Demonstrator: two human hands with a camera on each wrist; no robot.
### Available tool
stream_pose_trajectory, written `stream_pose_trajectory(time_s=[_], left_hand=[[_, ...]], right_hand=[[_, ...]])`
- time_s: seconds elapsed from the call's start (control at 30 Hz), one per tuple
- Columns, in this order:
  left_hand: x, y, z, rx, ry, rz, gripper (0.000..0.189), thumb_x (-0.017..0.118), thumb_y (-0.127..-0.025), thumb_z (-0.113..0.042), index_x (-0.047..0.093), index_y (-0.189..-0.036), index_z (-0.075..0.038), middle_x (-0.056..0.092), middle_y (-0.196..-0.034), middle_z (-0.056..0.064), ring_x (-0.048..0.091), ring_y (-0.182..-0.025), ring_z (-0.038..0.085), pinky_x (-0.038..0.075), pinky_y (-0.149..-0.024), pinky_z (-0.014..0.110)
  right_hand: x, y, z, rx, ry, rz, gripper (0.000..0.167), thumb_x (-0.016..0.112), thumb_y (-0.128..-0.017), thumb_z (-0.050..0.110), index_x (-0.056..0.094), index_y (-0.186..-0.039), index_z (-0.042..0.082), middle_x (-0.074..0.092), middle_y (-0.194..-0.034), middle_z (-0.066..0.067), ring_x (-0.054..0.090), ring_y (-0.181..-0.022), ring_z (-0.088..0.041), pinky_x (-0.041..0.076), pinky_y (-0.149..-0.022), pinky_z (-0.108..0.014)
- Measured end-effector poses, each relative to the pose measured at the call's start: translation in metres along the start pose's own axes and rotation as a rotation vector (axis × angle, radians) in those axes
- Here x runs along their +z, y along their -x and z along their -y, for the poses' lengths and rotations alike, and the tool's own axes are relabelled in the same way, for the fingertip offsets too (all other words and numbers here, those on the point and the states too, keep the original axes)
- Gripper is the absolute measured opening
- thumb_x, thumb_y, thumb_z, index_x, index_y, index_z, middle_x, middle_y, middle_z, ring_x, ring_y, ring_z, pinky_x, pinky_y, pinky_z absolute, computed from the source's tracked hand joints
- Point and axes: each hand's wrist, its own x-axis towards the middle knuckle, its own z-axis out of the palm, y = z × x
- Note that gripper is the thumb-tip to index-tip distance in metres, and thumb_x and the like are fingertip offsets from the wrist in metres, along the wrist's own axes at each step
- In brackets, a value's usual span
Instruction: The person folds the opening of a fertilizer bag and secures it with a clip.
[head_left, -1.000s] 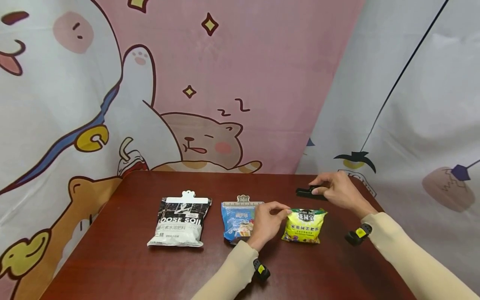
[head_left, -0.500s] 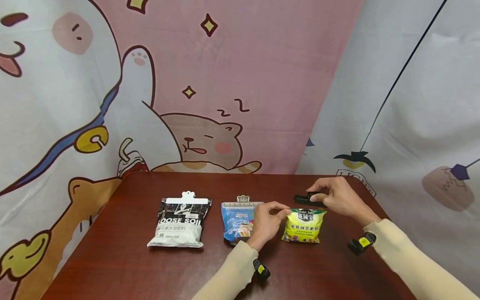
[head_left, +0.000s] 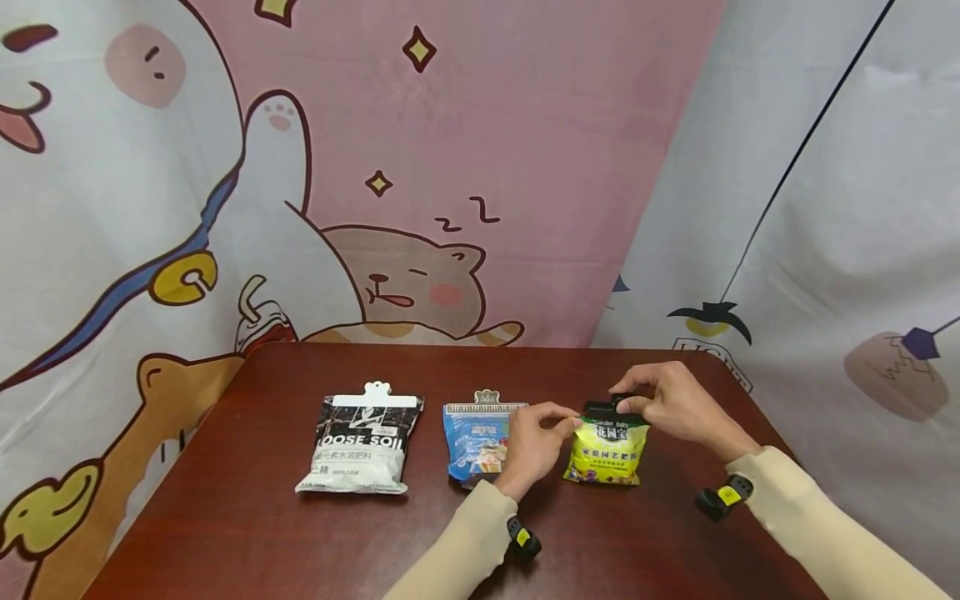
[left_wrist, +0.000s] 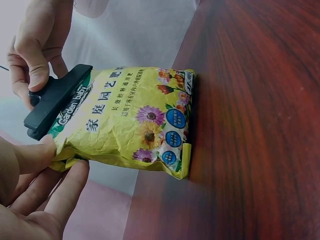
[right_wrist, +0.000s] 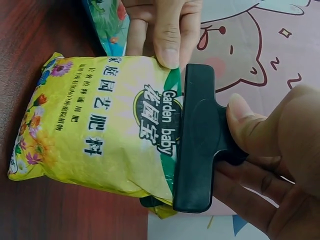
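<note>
A yellow and green fertilizer bag [head_left: 604,454] stands upright on the table, its printed front toward me. My left hand [head_left: 537,442] pinches the bag's upper left corner between thumb and fingers. With thumb and fingers my right hand [head_left: 671,404] grips the handle of a wide black bag clip [right_wrist: 197,145]. In the right wrist view the clip's long bar lies along the bag's green top edge. The black clip [left_wrist: 57,102] also spans that edge in the left wrist view. Whether its bars press on the bag, I cannot tell.
Left of my hands stands a blue bag [head_left: 472,442] with a silver clip on top, partly behind my left hand. Farther left is a black and white soil bag [head_left: 360,454] with a white clip [head_left: 377,392]. A cartoon curtain hangs behind the reddish-brown table [head_left: 247,533].
My right hand has brought the black clip toward me and down, from behind the yellow bag onto its top edge. My left hand stays at the bag's corner.
</note>
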Motion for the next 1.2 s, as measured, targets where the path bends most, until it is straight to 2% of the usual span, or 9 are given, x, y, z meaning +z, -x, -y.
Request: stream_pose_trajectory(time_s=[0.2,0.27,0.33,0.53,0.67,0.87,1.1,1.2], left_hand=[[0.0,0.001,0.0,-0.024,0.035,0.008,0.007,0.077,-0.093,-0.018,0.083,-0.096,-0.02,0.078,-0.092,-0.002,0.075,-0.078,0.011,0.06,-0.071,0.023],[0.0,0.0,0.0,-0.031,0.046,0.012,0.008,0.076,-0.094,-0.017,0.083,-0.096,-0.019,0.077,-0.093,-0.002,0.075,-0.079,0.009,0.062,-0.073,0.026],[0.0,0.0,0.001,-0.035,0.064,0.017,0.009,0.074,-0.094,-0.016,0.083,-0.098,-0.017,0.077,-0.095,0.001,0.076,-0.081,0.012,0.062,-0.074,0.026],[0.002,-0.001,0.001,-0.021,0.098,0.005,0.008,0.073,-0.094,-0.012,0.081,-0.097,-0.012,0.077,-0.097,0.009,0.076,-0.081,0.014,0.061,-0.072,0.021],[0.002,-0.001,0.0,-0.024,0.123,-0.002,0.005,0.073,-0.094,-0.011,0.079,-0.095,-0.01,0.075,-0.094,0.009,0.075,-0.081,0.015,0.061,-0.072,0.021],[0.003,-0.001,0.0,-0.027,0.112,-0.018,0.006,0.073,-0.094,-0.009,0.078,-0.094,-0.008,0.074,-0.092,0.009,0.075,-0.08,0.017,0.061,-0.07,0.02],[0.002,-0.001,0.001,-0.03,0.107,-0.025,0.005,0.074,-0.093,-0.01,0.078,-0.094,-0.007,0.075,-0.09,0.008,0.076,-0.081,0.02,0.06,-0.069,0.02],[0.002,-0.002,0.0,-0.024,0.108,-0.032,0.005,0.075,-0.093,-0.011,0.078,-0.093,-0.007,0.075,-0.089,0.008,0.076,-0.081,0.022,0.061,-0.069,0.021]], right_hand=[[0.005,0.0,-0.001,-0.018,0.037,-0.006,0.018,0.081,-0.085,0.005,0.08,-0.095,0.02,0.077,-0.089,0.005,0.06,-0.066,-0.004,0.049,-0.059,-0.023],[0.007,0.0,-0.002,-0.02,0.047,-0.011,0.02,0.082,-0.084,0.005,0.08,-0.094,0.023,0.077,-0.089,0.006,0.059,-0.065,-0.004,0.049,-0.059,-0.023],[0.008,-0.001,-0.002,-0.024,0.054,-0.011,0.02,0.082,-0.084,0.005,0.08,-0.094,0.023,0.077,-0.089,0.006,0.059,-0.065,-0.005,0.048,-0.058,-0.023],[0.012,-0.004,-0.001,-0.014,0.087,-0.002,0.019,0.082,-0.085,0.008,0.079,-0.093,0.024,0.076,-0.088,0.01,0.055,-0.064,-0.006,0.046,-0.057,-0.023],[0.014,-0.006,-0.001,-0.015,0.11,0.015,0.018,0.081,-0.086,0.009,0.079,-0.095,0.024,0.075,-0.089,0.01,0.054,-0.065,-0.006,0.045,-0.058,-0.023],[0.018,-0.008,0.0,-0.031,0.145,0.037,0.017,0.082,-0.086,0.01,0.079,-0.098,0.022,0.075,-0.091,0.009,0.055,-0.069,-0.006,0.046,-0.061,-0.023],[0.018,-0.008,-0.002,-0.045,0.111,0.067,0.019,0.083,-0.085,0.01,0.078,-0.1,0.021,0.075,-0.094,0.008,0.054,-0.069,-0.006,0.047,-0.06,-0.023],[0.016,-0.008,-0.004,-0.055,0.096,0.086,0.02,0.083,-0.086,0.013,0.077,-0.102,0.024,0.075,-0.096,0.01,0.059,-0.075,-0.005,0.052,-0.066,-0.025]])
